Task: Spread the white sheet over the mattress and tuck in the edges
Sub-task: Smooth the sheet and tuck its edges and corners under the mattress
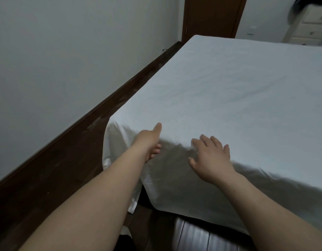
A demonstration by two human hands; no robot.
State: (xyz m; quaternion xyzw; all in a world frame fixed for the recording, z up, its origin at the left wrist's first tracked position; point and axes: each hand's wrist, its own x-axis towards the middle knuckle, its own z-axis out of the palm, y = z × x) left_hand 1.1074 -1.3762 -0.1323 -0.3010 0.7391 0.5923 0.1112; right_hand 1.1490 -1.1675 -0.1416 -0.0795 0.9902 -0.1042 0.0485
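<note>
The white sheet [229, 87] lies flat over the whole top of the mattress and drapes over the near edge and the near left corner. My left hand [151, 142] reaches to that corner; its thumb lies on the top and its fingers curl against the hanging cloth below the edge. My right hand [211, 156] rests flat with fingers spread on the near edge of the sheet. Below the hanging hem a grey ribbed side of the mattress or base [202, 236] shows.
A dark wooden bed frame rail [75, 142] runs along the left between the mattress and the pale wall [66, 42]. A brown door [211, 15] stands beyond the far corner. A cream chest of drawers [308, 26] is at the far right.
</note>
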